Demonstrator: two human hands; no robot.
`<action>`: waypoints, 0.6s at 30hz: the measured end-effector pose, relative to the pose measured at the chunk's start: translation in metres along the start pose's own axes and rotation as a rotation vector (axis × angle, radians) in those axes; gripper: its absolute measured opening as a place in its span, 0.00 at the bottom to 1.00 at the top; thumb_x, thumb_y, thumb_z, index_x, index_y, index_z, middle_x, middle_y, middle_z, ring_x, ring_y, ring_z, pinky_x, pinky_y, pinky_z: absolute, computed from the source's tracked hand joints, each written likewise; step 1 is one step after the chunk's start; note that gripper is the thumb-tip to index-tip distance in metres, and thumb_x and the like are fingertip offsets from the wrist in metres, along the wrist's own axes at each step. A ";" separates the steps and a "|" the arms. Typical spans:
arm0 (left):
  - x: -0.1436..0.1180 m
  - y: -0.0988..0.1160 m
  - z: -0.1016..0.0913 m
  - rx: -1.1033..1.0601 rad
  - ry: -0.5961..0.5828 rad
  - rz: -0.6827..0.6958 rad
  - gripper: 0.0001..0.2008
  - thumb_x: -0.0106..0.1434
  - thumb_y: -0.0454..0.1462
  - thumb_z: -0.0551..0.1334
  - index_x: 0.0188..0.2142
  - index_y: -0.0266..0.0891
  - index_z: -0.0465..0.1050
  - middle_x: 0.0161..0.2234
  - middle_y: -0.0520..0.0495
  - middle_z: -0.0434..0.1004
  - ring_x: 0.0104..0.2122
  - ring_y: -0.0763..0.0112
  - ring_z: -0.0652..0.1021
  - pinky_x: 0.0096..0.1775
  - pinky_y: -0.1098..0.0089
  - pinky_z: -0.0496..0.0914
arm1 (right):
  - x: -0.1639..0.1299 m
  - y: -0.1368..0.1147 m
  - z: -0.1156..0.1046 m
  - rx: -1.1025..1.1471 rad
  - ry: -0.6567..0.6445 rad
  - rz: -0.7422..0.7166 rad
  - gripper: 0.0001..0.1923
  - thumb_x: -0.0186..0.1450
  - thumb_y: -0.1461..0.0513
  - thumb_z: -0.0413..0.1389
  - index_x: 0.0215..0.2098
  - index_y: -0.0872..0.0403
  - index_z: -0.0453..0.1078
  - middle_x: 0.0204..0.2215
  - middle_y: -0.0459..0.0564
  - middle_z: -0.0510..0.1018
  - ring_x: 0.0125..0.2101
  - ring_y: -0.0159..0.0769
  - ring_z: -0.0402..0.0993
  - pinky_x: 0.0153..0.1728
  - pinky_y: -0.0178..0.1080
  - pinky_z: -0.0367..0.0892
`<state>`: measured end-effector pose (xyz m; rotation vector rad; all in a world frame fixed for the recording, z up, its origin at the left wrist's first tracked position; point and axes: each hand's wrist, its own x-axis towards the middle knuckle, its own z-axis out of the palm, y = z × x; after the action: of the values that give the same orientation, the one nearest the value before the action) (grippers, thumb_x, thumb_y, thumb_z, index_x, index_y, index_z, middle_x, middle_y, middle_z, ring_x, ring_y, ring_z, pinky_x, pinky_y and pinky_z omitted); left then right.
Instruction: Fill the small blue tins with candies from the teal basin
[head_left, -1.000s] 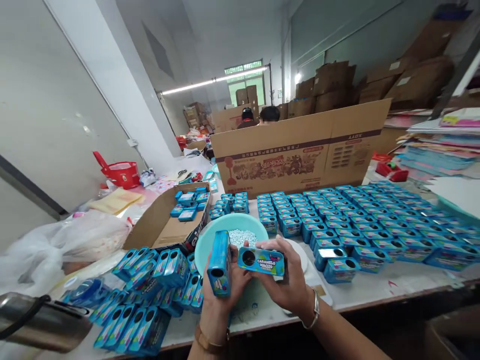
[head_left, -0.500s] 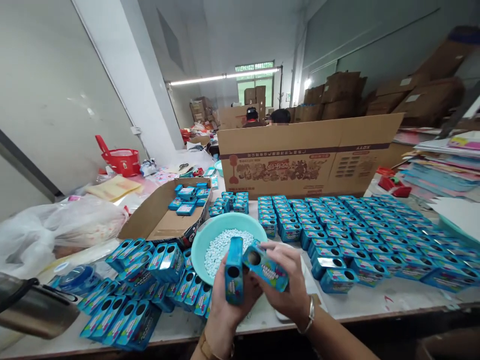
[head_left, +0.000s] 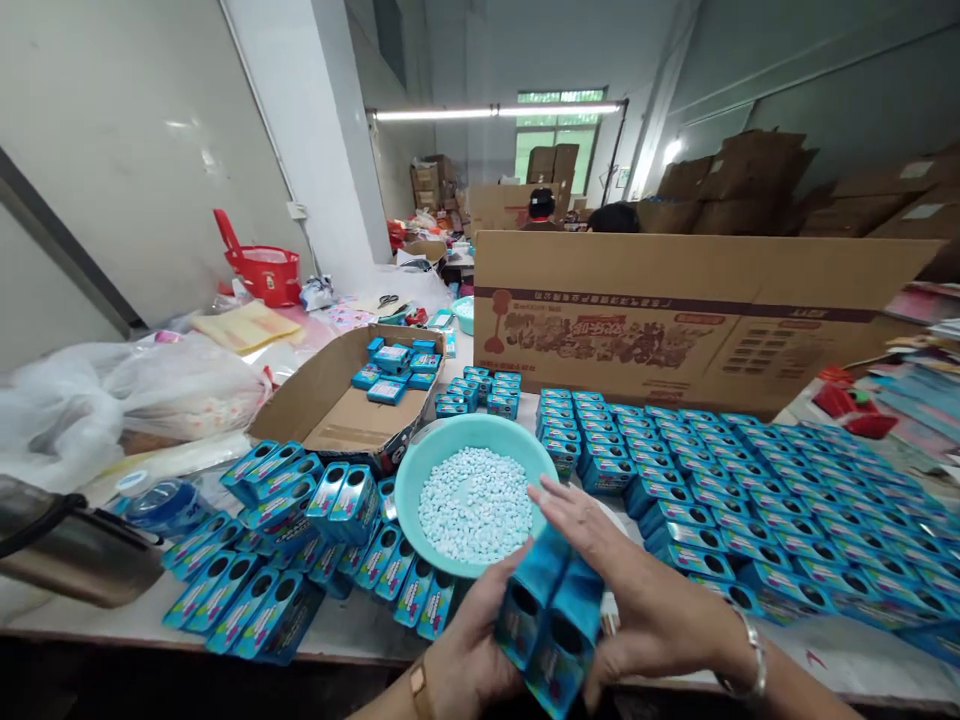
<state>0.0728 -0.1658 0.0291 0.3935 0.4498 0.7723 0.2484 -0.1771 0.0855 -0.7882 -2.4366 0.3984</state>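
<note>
Side by side, two small blue candy boxes [head_left: 564,625] with dark round holes in their ends are held in front of the bowl. My left hand [head_left: 476,640] grips them from the left, its fingers partly hidden beneath. From the right, my right hand [head_left: 637,575] clasps the same pair, its fingers over the top edge and its thumb low on the side. Just beyond is a turquoise bowl [head_left: 411,485] of small pale tablets [head_left: 476,505]. Piled boxes [head_left: 255,605] lie on the left, and rows of standing boxes [head_left: 720,510] fill the right.
Behind the bowl stands a large cardboard sheet [head_left: 622,345]. An open cardboard tray [head_left: 345,430] holds several blue boxes. A metal flask [head_left: 90,555], a plastic bottle [head_left: 161,505] and a red basket [head_left: 270,275] are on the left. Two people [head_left: 541,205] sit beyond the cardboard.
The two boxes, held apart at different angles before, are now together side by side. Both hands have moved right and lower, away from the bowl, and the view has turned slightly.
</note>
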 end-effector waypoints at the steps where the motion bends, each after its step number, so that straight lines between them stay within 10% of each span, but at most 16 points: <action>1: 0.001 -0.002 0.000 -0.011 -0.033 -0.054 0.18 0.61 0.41 0.64 0.50 0.41 0.75 0.45 0.42 0.81 0.52 0.48 0.76 0.55 0.48 0.67 | 0.003 0.001 -0.005 0.033 -0.086 -0.001 0.56 0.48 0.49 0.70 0.69 0.47 0.49 0.60 0.60 0.68 0.60 0.55 0.63 0.58 0.58 0.61; 5: -0.002 -0.002 -0.001 -0.072 -0.140 -0.186 0.24 0.60 0.50 0.63 0.49 0.33 0.75 0.47 0.36 0.80 0.56 0.46 0.73 0.58 0.50 0.63 | 0.006 0.012 0.009 0.217 -0.083 0.130 0.50 0.45 0.50 0.71 0.64 0.45 0.60 0.53 0.57 0.74 0.52 0.52 0.72 0.54 0.52 0.67; 8: -0.004 0.006 -0.004 -0.042 0.019 0.150 0.38 0.54 0.58 0.65 0.56 0.35 0.69 0.53 0.36 0.75 0.57 0.48 0.72 0.60 0.54 0.63 | 0.012 0.023 0.041 0.382 0.203 0.385 0.46 0.48 0.47 0.69 0.61 0.50 0.62 0.51 0.56 0.75 0.48 0.51 0.74 0.49 0.49 0.71; 12: -0.002 0.028 -0.006 0.313 0.284 0.546 0.56 0.39 0.41 0.78 0.64 0.44 0.53 0.52 0.41 0.75 0.51 0.53 0.77 0.56 0.57 0.67 | 0.047 0.034 0.083 0.618 0.528 0.542 0.38 0.60 0.45 0.59 0.62 0.52 0.58 0.53 0.56 0.72 0.50 0.46 0.72 0.52 0.47 0.68; 18: -0.022 0.082 -0.041 0.495 0.722 0.834 0.33 0.46 0.47 0.72 0.50 0.41 0.67 0.43 0.46 0.78 0.43 0.55 0.79 0.44 0.61 0.74 | 0.109 0.079 0.112 0.612 0.207 0.369 0.26 0.72 0.49 0.38 0.55 0.53 0.67 0.49 0.57 0.74 0.51 0.43 0.70 0.52 0.49 0.66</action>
<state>-0.0094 -0.1212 0.0403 0.7855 1.2037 1.6348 0.1445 -0.0609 0.0053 -0.9328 -1.8130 1.0788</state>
